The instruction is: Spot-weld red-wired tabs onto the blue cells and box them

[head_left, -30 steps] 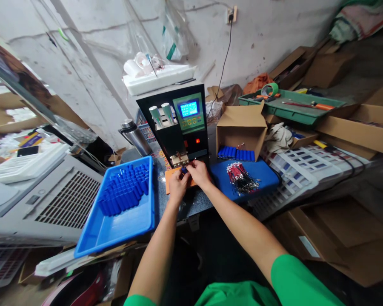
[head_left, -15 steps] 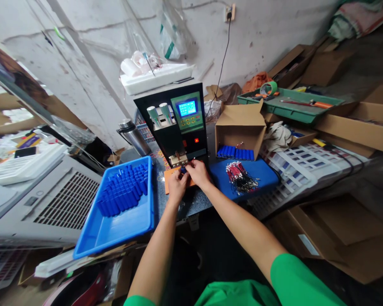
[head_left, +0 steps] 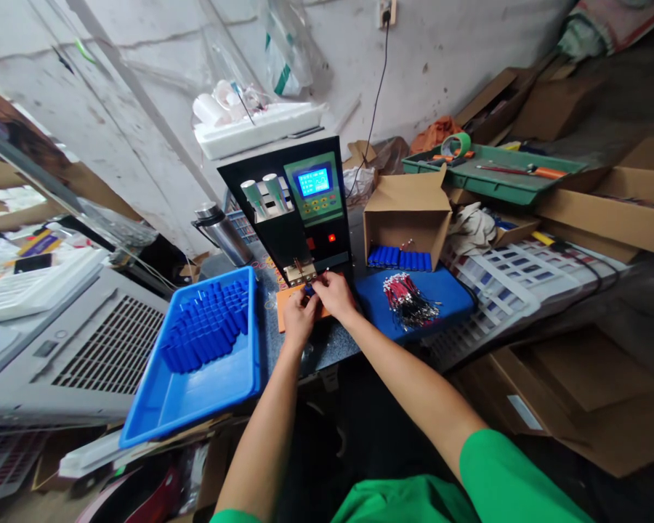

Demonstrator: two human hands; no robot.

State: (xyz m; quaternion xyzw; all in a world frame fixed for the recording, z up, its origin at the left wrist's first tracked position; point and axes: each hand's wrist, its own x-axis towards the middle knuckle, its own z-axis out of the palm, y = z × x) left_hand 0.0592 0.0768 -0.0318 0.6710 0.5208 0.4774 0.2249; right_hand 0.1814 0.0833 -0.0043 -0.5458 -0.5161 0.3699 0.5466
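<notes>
I've got the left hand [head_left: 298,317] & right hand [head_left: 331,292] pinched together on a small blue cell [head_left: 308,290] w/ fingers closed round it, pressed up under the welder [head_left: 299,211] tips so they meet it

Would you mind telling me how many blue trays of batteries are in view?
1: the blue tray sits left of the left hand, beside the black machine. Others may be hidden.
</notes>
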